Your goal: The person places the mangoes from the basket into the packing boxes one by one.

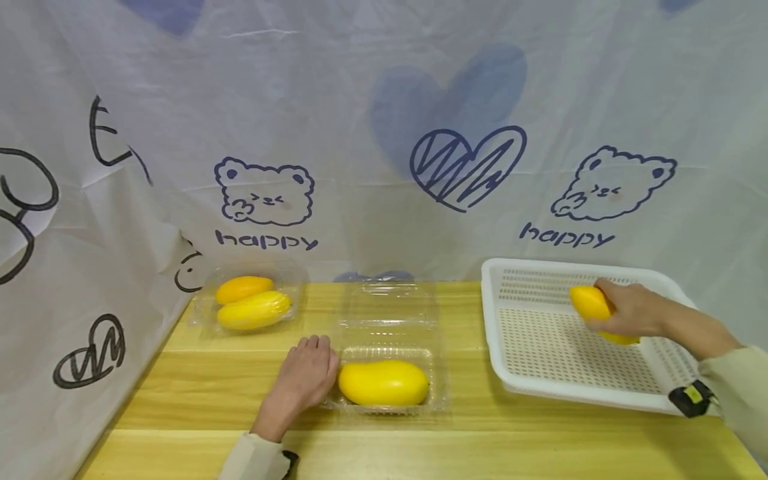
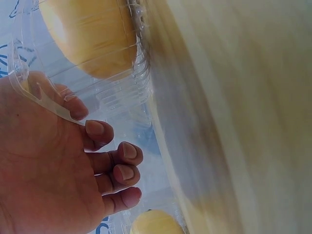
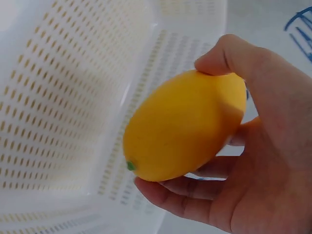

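Note:
My right hand point(image 1: 630, 310) grips an orange-yellow mango point(image 3: 183, 126) over the white basket point(image 1: 495, 333); in the right wrist view its green tip shows, with the thumb on one side and fingers on the other. My left hand point(image 1: 306, 373) is at the left side of a clear plastic box point(image 1: 441, 400), its thumb and forefinger pinching the rim in the left wrist view. The other fingers curl loosely. Inside that box lies a yellow mango point(image 1: 384, 383); its lid point(image 1: 390, 303) stands raised at the back.
At the back left a second clear box point(image 1: 297, 280) holds an orange mango point(image 1: 244, 290) and a yellow one point(image 1: 255, 312). The wooden table point(image 1: 198, 400) ends at a printed white cloth point(image 1: 360, 220) behind and on the left.

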Demonstrator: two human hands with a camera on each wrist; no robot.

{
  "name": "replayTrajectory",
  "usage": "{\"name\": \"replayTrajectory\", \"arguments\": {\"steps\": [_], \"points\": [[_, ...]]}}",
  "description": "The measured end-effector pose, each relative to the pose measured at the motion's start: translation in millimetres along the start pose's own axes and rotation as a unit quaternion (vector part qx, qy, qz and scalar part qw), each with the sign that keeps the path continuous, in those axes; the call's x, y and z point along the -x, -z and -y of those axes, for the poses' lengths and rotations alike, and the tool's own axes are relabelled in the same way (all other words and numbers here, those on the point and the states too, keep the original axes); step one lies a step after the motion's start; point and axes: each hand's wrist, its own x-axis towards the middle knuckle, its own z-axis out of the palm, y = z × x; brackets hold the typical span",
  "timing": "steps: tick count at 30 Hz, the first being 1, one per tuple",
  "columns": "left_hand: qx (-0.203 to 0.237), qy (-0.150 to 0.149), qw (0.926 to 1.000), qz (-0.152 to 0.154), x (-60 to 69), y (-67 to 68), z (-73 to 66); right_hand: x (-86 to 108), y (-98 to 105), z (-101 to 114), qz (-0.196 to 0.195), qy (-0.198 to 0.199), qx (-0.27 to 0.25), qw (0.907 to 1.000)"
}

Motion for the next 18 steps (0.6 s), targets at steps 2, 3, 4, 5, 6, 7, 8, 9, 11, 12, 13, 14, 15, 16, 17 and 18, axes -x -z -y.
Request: {"name": "replayTrajectory", "arguments": {"steps": [2, 3, 4, 5, 6, 7, 8, 9, 11, 12, 13, 14, 15, 16, 17, 18], "points": [[-0.001, 0.002, 1.0, 0.002, 0.3, 0.1, 1.1, -0.3, 1, 7, -0.014, 0.0, -0.007, 0.9999], [-0.001, 0.003, 1.0, 0.005, 0.4, 0.0, 1.6, -0.3, 2, 10, -0.019, 0.0, -0.01, 0.9998], [0.0, 0.004, 1.0, 0.008, 0.4, -0.1, 1.9, -0.4, 2, 13, -0.024, 0.0, -0.011, 0.9996], [0.001, 0.006, 0.9999, 0.011, 0.6, -0.3, 2.3, -0.6, 3, 16, -0.033, 0.005, -0.011, 0.9994], [0.001, 0.006, 0.9999, 0.013, 0.6, -0.4, 2.5, -0.9, 4, 18, -0.041, 0.011, -0.011, 0.9991], [0.002, 0.007, 0.9999, 0.015, 0.6, -0.4, 2.6, -1.1, 5, 21, -0.049, 0.016, -0.011, 0.9986], [0.003, 0.008, 0.9998, 0.016, 0.7, -0.5, 2.7, -1.3, 6, 24, -0.059, 0.021, -0.012, 0.998], [0.002, 0.008, 0.9998, 0.016, 0.8, -0.5, 2.6, -1.3, 7, 27, -0.068, 0.028, -0.011, 0.9972], [0.0, 0.007, 0.9999, 0.014, 0.6, -0.3, 2.5, -1.0, 7, 32, -0.086, 0.04, -0.013, 0.9954], [-0.001, 0.004, 0.9999, 0.01, 0.5, -0.2, 2.5, -0.2, 8, 35, -0.093, 0.041, -0.015, 0.9947], [-0.003, 0.003, 1.0, 0.009, 0.2, -0.1, 2.3, 0.9, 8, 38, -0.1, 0.045, -0.019, 0.9938], [-0.005, 0.001, 1.0, 0.007, 0.0, 0.0, 2.0, 1.8, 8, 40, -0.106, 0.047, -0.021, 0.993], [-0.007, -0.001, 1.0, 0.005, -0.3, 0.2, 1.7, 2.6, 8, 43, -0.112, 0.048, -0.022, 0.9923], [-0.009, -0.002, 1.0, 0.004, -0.5, 0.4, 1.4, 3.3, 7, 46, -0.118, 0.049, -0.026, 0.9914], [-0.011, -0.003, 0.9999, 0.002, -0.8, 0.3, 1.5, 3.9, 7, 48, -0.123, 0.051, -0.03, 0.9906], [-0.012, -0.004, 0.9999, 0.001, -0.8, 0.6, 1.2, 4.4, 7, 51, -0.126, 0.053, -0.036, 0.9899]]}}
